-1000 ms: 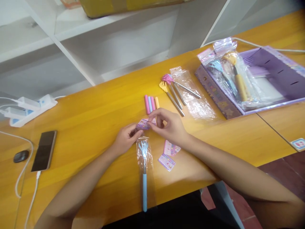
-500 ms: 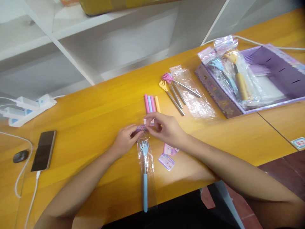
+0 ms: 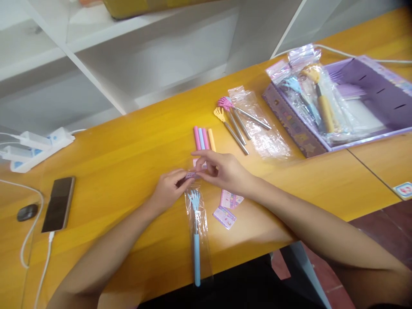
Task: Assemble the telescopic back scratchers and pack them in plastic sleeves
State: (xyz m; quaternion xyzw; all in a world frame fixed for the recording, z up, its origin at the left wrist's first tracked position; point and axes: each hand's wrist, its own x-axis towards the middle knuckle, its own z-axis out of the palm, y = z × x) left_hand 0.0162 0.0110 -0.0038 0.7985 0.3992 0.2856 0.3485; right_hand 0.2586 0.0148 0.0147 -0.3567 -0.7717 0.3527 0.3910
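Both hands meet over a small purple printed card [image 3: 191, 174] at the top end of a clear plastic bag [image 3: 206, 223]. My left hand [image 3: 169, 187] pinches the card's left side. From the right, my right hand [image 3: 225, 171] closes thumb and fingers on its other side. Inside the bag lies a blue back scratcher [image 3: 196, 249], its claw toward my hands and its handle toward me. Two or more printed cards [image 3: 224, 217] lie right of the bag. Several coloured handle sleeves [image 3: 210, 139] lie just beyond my right hand, partly hidden by it.
Several metal-rod claws [image 3: 236, 133] lie further back beside empty clear bags [image 3: 267, 133]. A purple box [image 3: 299, 128] at the right holds bagged back scratchers [image 3: 325, 107]. At the left are a phone [image 3: 58, 204], a mouse [image 3: 27, 212], and a power strip [image 3: 41, 150] with white cables.
My right hand's fingers have shifted slightly on the card, and the card's face has tilted a little. The bagged back scratcher stays in place.
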